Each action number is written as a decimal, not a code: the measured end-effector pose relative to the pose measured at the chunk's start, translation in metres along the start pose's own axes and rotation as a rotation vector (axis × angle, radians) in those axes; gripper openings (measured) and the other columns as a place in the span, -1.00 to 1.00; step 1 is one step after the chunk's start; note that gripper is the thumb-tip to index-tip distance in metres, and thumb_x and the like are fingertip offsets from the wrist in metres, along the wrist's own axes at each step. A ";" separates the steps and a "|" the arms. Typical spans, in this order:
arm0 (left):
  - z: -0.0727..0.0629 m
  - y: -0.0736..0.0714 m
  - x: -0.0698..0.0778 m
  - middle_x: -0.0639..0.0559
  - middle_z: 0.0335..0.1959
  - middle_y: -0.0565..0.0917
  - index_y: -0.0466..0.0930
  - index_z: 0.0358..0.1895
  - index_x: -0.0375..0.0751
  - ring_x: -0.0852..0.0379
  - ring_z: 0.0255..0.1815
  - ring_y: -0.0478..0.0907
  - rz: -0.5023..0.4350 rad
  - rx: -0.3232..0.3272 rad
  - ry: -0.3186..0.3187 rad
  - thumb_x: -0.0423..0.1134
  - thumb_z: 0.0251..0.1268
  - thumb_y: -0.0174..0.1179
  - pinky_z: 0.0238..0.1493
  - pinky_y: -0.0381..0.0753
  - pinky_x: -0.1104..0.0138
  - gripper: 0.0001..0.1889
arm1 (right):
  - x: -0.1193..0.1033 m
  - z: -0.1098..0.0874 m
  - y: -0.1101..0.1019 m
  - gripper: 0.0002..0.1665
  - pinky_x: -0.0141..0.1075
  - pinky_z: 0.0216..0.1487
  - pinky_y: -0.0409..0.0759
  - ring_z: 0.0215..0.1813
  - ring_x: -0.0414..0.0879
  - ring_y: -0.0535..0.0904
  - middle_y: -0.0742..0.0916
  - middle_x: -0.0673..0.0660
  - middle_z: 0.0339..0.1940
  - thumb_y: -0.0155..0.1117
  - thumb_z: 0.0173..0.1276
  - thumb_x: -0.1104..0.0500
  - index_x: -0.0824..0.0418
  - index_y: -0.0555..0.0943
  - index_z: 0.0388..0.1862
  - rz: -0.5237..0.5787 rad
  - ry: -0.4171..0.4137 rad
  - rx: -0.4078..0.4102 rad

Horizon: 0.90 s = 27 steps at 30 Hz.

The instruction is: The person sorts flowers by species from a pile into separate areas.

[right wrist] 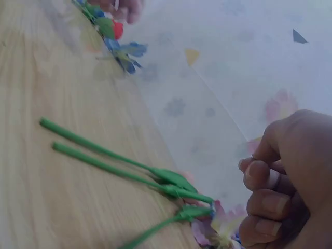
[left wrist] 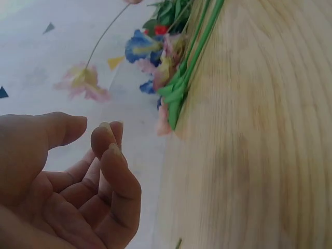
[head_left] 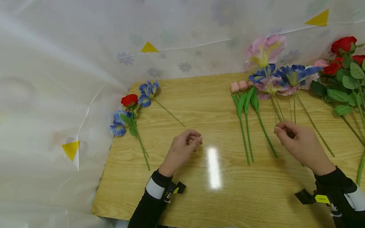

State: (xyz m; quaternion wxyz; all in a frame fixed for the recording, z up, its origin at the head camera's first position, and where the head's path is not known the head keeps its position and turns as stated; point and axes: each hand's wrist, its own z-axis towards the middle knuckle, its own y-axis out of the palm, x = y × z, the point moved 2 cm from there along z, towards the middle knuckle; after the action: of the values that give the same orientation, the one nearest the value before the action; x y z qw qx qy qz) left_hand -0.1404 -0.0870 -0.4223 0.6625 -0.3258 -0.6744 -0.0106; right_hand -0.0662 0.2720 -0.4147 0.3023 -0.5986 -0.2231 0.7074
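My right hand (head_left: pixel 302 144) pinches the thin stem of a pink iris (head_left: pixel 265 52) between thumb and fingertips. That iris is raised, its bloom pointing away from me; in the left wrist view the pink iris (left wrist: pixel 83 83) hangs apart from the other flowers. My left hand (head_left: pixel 182 148) is over the middle-left of the table, fingers loosely bent, with nothing between them. Nearest to it lies a blue iris (head_left: pixel 148 93) with its stem toward the hand. Below the right hand are blue irises (head_left: pixel 297 76) and pink irises (head_left: pixel 271 84), partly overlapping.
Pink tulips (head_left: pixel 239 87) with green stems lie left of the right hand. A red rose (head_left: pixel 129 100) and another blue iris (head_left: pixel 119 122) lie together at the table's left edge. Several red roses (head_left: pixel 343 44) are piled at the right. A whitish sheet (head_left: pixel 185 38) borders the wooden table (head_left: pixel 199 104).
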 end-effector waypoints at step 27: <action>-0.015 -0.027 -0.022 -0.13 -0.18 0.72 0.58 0.09 -0.16 -0.18 -0.35 0.62 -0.016 0.104 -0.094 -0.03 0.51 0.10 -0.52 0.49 0.37 -0.69 | 0.063 0.008 -0.019 -0.49 -0.26 -0.51 0.06 -0.65 -0.09 0.17 0.33 0.04 -0.75 -0.13 0.57 0.05 0.14 0.33 -0.66 -0.359 0.262 -0.138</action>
State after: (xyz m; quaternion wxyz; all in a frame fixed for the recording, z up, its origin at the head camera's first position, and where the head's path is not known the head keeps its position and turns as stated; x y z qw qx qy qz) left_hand -0.1416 -0.1246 -0.4288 0.6459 -0.2855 -0.7072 0.0345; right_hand -0.0770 0.3299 -0.4450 0.4080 -0.6553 -0.3327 0.5417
